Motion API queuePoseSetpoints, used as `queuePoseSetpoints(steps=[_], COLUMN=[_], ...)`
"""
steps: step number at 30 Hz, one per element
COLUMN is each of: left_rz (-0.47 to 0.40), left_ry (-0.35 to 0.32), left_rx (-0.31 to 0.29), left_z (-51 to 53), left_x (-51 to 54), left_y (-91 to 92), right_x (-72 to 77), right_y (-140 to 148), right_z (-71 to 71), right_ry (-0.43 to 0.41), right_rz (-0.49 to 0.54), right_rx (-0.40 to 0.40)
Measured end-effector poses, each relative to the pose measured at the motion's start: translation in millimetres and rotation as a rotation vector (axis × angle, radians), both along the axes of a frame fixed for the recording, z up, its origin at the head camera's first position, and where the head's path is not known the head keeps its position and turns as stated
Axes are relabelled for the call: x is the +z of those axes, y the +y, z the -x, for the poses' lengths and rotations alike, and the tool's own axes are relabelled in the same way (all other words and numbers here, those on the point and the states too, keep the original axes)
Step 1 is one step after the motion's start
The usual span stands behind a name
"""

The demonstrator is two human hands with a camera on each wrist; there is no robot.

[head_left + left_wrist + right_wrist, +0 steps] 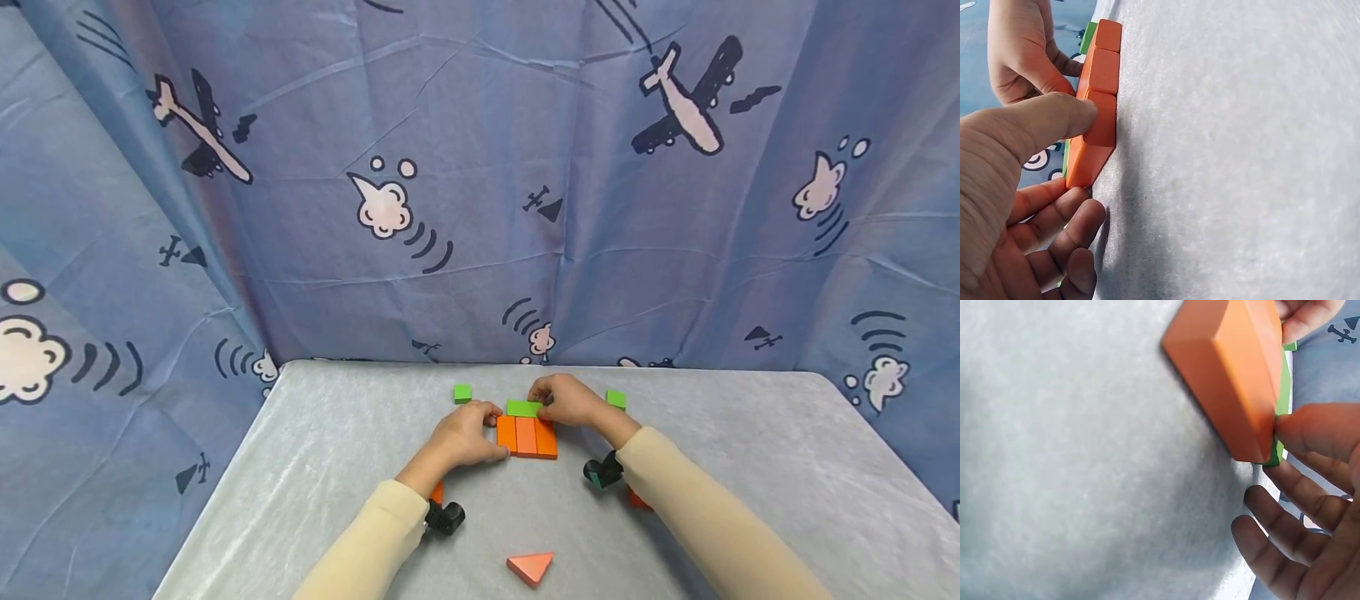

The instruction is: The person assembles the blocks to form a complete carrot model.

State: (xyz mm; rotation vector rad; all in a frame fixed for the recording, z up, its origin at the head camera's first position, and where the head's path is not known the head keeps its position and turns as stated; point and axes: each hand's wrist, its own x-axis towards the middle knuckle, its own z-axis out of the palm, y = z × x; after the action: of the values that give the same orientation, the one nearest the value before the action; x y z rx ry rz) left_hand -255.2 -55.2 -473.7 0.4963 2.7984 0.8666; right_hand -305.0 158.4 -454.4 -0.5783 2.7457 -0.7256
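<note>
Three orange blocks (pixel 527 436) lie side by side on the table, touching one another. Along their far ends lies a long green block (pixel 521 408). My left hand (pixel 463 435) pinches the leftmost orange block (pixel 1102 120) lengthwise, thumb at its near end and a fingertip at its far end. At the row's far right corner, my right hand (pixel 572 402) pinches the right end of the green block (pixel 1275 450) between thumb and index finger. Its other fingers are spread loosely beside the block. Part of the green block is hidden behind the orange ones in both wrist views.
Small green cubes stand at the back, one to the left (pixel 462 393) and one beside the right wrist (pixel 616 400). An orange triangular block (pixel 530 568) lies near the front. Orange pieces show partly beneath the left wrist (pixel 437 492) and right forearm (pixel 638 500). A patterned curtain (pixel 480 167) hangs behind the table.
</note>
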Motion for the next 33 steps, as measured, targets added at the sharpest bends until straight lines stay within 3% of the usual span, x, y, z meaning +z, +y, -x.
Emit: queuePoseSetpoints(steps=[18, 24, 33], left_rz=[-0.028, -0.04, -0.02], left_ry=[-0.038, -0.06, -0.054], left_rx=[0.006, 0.008, -0.004], left_z=[1.2, 2.4, 0.9], left_x=[-0.2, 0.5, 1.3], left_y=[0.0, -0.4, 1.1], right_x=[7.3, 11.3, 21.7], right_y=[1, 11, 33], right_z=[-4.0, -7.4, -13.0], right_ry=[0.036, 0.108, 0.133], right_rz=[-0.001, 0.023, 0.012], right_rx=[-0.017, -0.025, -0.088])
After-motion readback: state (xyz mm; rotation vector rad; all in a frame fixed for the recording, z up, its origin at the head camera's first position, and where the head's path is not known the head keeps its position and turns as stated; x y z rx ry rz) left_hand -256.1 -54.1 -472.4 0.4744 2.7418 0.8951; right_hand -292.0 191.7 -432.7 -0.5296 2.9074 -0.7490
